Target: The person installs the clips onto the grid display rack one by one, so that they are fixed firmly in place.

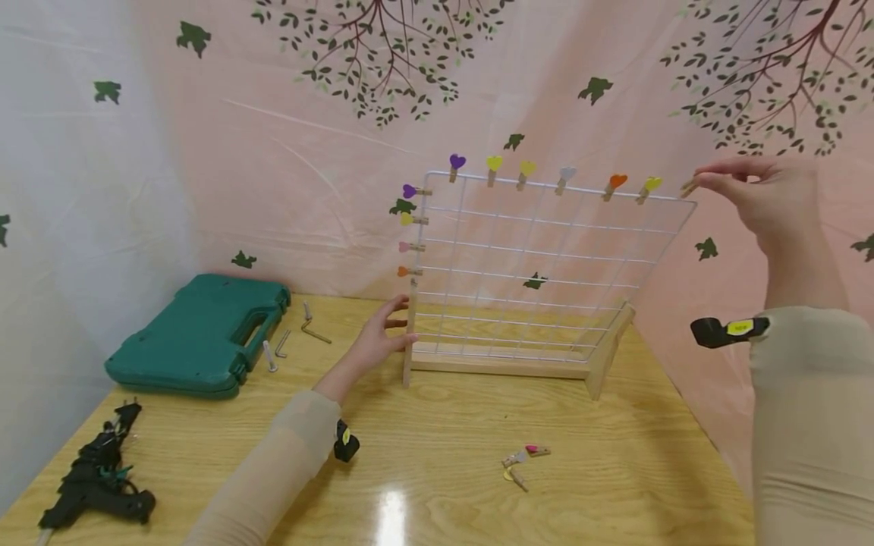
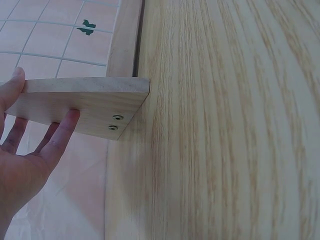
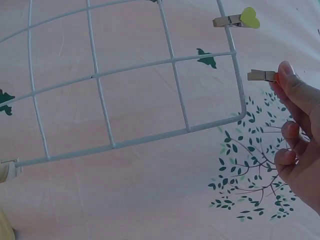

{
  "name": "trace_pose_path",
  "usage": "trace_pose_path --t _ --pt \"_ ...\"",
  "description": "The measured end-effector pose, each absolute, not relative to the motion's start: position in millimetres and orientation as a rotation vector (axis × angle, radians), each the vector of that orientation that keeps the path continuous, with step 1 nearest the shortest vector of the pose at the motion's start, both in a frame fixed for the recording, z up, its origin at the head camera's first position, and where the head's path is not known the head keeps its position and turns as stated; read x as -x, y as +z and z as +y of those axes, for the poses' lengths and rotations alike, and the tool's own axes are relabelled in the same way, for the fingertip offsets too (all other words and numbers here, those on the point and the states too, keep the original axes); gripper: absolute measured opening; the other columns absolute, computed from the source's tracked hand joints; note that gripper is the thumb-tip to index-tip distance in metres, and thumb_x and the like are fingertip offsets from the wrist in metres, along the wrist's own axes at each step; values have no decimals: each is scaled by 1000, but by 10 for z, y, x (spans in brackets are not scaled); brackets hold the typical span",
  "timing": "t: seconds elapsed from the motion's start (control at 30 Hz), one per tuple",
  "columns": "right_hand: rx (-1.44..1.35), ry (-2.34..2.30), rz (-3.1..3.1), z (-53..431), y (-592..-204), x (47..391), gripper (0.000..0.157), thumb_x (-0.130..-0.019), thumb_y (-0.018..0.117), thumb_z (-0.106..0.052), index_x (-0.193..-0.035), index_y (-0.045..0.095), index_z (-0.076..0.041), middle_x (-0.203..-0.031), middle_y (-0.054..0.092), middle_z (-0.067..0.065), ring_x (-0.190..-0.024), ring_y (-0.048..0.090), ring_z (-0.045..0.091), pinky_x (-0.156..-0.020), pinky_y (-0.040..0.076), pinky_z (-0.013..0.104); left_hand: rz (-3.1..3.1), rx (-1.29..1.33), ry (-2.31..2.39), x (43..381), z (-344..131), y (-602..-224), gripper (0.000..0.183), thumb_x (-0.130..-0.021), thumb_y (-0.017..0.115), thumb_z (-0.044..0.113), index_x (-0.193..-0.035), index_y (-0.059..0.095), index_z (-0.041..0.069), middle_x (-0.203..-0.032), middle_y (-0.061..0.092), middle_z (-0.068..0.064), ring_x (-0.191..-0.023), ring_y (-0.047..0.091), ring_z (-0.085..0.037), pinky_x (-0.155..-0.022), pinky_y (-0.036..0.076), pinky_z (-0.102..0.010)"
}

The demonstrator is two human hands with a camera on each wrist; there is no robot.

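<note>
My right hand pinches a small wooden clothespin between thumb and finger, just off the upper right corner of a white wire grid. In the right wrist view, the clothespin is apart from the wire, and a bit of orange shows under the thumb. My left hand grips the left wooden side panel of the stand, thumb over its edge and fingers against its outer face. Heart-topped clothespins, such as an orange one and a purple one, line the grid's top and left side.
Several loose heart clothespins lie on the table in front of the stand. At the left are a green case, hex keys, bolts and a black glue gun. A printed pink curtain hangs behind.
</note>
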State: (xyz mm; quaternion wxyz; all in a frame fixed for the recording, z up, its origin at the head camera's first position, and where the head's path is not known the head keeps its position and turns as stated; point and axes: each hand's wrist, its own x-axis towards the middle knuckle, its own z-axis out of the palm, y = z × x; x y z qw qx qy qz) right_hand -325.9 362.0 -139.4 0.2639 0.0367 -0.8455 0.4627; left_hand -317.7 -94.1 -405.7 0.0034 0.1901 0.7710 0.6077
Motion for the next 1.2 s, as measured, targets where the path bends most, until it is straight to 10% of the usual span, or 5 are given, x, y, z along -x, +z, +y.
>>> trace_pose_path --t 0.1,0.33,0.5,0.73,1.2 --pt "-134 1176 -2354 3613 -1407 3268 27 -75 69 -27 -100 70 -13 -80 59 -15 -70 29 8 -53 23 22 2425 -600 1905 3208 -947 -4094 72 -81 64 9 -141 24 19 -141 29 -10 -119 40 -37 -76 52 -45" --pt "-108 867 -2519 3590 -1415 3269 32 -77 66 -37 -104 68 -19 -86 55 -21 -85 36 0 -70 37 15 2459 -596 1913 3346 -959 -4268 74 -80 67 16 -140 25 26 -140 31 -5 -117 42 -34 -70 55 -38" --pt "-135 831 -2524 3595 -1434 3254 31 -78 65 -38 -105 68 -23 -83 50 -15 -69 29 8 -41 23 28 2472 -597 1914 3379 -961 -4316 73 -79 68 18 -139 26 28 -139 32 -4 -116 43 -33 -69 55 -35" --pt "-166 890 -2305 3466 -1457 3125 34 -75 70 -31 -108 66 -25 -85 53 -19 -79 35 -1 -62 25 19 2430 -605 1923 3295 -958 -4198 72 -79 66 12 -139 28 23 -139 32 -8 -117 41 -38 -70 55 -40" --pt "-733 815 -2378 2799 -2417 2787 29 -78 69 -12 -106 64 -14 -90 54 -7 -77 37 11 -59 29 23 2409 -607 1930 3177 -937 -4068 71 -81 64 5 -140 25 17 -140 30 -12 -119 39 -39 -72 54 -41"
